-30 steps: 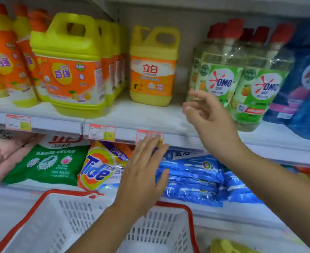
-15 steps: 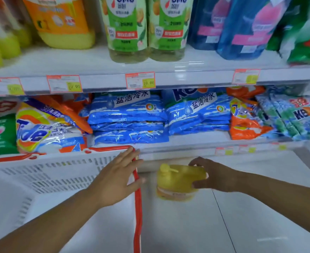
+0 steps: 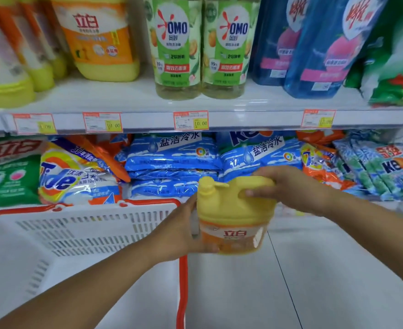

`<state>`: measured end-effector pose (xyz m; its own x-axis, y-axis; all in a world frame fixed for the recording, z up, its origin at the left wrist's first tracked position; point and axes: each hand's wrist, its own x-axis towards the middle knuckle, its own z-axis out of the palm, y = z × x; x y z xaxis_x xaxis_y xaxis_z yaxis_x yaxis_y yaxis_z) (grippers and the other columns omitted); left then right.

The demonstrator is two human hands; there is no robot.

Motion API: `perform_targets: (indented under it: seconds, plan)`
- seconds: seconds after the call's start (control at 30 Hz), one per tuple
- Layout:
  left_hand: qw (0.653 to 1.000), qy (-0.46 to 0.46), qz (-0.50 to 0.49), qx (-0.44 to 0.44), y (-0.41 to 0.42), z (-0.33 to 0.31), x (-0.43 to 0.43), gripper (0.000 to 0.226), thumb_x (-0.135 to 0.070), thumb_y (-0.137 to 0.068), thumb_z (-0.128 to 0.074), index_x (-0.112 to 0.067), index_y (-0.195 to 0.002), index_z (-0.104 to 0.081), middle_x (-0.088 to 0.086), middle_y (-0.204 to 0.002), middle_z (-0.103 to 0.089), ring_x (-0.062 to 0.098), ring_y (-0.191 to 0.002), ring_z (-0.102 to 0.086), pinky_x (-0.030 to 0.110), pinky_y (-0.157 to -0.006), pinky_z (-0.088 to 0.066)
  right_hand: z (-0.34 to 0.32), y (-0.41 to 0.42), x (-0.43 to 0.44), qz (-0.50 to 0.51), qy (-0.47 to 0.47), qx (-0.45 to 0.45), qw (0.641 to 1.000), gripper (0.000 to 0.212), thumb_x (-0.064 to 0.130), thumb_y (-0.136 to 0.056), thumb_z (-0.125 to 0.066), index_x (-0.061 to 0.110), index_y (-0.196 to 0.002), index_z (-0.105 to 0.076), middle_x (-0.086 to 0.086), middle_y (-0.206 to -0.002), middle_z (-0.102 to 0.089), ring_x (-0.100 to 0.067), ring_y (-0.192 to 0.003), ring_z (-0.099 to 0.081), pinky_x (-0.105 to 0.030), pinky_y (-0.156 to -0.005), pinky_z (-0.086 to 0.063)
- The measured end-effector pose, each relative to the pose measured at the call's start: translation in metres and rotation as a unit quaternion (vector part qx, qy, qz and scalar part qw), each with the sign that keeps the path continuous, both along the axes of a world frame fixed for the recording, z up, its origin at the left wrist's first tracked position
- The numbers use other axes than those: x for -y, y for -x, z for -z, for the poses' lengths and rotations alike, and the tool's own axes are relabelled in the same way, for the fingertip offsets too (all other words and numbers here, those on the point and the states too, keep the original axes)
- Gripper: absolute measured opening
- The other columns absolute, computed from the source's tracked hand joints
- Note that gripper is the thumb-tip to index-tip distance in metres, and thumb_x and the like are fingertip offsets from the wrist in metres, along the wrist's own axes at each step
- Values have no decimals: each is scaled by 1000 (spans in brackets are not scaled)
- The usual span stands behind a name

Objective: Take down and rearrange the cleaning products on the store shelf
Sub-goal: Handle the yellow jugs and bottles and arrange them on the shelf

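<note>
Yellow jug [image 3: 233, 210], handle gripped by right hand [image 3: 290, 189], side cupped by left hand [image 3: 176, 233], beside basket rim [image 3: 182, 281].

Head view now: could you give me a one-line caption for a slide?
Left hand and right hand hold a yellow jug beside a white basket, facing a stocked shelf.

White metal shelf [image 3: 124, 96], front strip carrying red-and-yellow price tags [image 3: 191, 120]. Second tier directly beneath. Floor [image 3: 350, 293] pale glossy tile, one dark grout line [image 3: 280, 269] running out from the shelving. Light even, bright.
</note>
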<state>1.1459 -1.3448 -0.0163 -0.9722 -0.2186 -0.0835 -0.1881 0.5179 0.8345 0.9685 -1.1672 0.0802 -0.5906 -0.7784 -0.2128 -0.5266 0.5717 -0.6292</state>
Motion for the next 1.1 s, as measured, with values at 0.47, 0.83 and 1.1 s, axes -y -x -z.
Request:
perform_targets:
  seconds: [0.47, 0.83, 1.1]
  plan:
    - [937, -95, -215, -258, -44, -151, 95, 77, -20, -47, -94, -40, -109, -54, -26, -93, -71, -5, -85, -68, 13, -66, -53, -70, -73, 115, -27, 292, 101, 951, 103, 25, -44, -99, 34, -130, -43, 21, -104, -72, 1, -93, -70, -15, -69, -55]
    - [901, 75, -297, -307, -77, -171, 185, 89, -57, -77, -72, -75, -132, -5, -45, -140, -26, -30, -117, -26, 18, -101, -34, -114, -99, 251, -48, 467, -64, 880, 82, 22, -54, -93, 39, -118, -43, 21, -110, -60, 16, -97, -59, -4, -73, -48]
    - [901, 162, -324, -238, -55, -134, 219, 92, -64, -88, -53, -49, -149, 14, -22, -161, -10, 8, -148, -12, 46, -119, -26, -101, -75, 298, -41, 433, -62, 898, 84, 25, -65, -88, 22, -134, -41, 15, -111, -63, 12, -91, -63, -7, -66, -50]
